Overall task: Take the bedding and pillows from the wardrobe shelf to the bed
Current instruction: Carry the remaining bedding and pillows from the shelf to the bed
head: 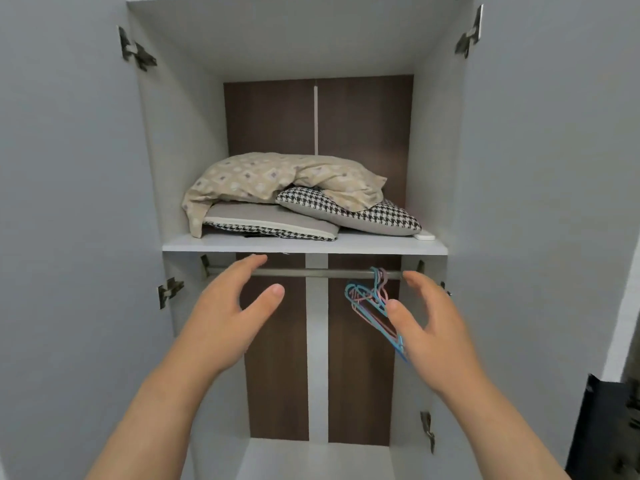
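Note:
On the white wardrobe shelf (pixel 381 249) lies a beige patterned bedding piece (pixel 263 176), draped over two pillows. One houndstooth pillow (pixel 377 214) rests on the right. A flatter grey pillow with a houndstooth edge (pixel 270 223) lies under the bedding on the left. My left hand (pixel 232 313) is raised below the shelf with fingers straight and spread, holding nothing. My right hand (pixel 429 327) is raised on the right, also spread and empty. Both hands are below the shelf edge and apart from the bedding.
Both wardrobe doors stand open at the sides. A metal rail (pixel 311 273) runs under the shelf, with blue and pink hangers (pixel 372 299) hanging on its right end, just left of my right hand. A small white object (pixel 425 236) lies at the shelf's right. A dark object (pixel 602 427) stands at lower right.

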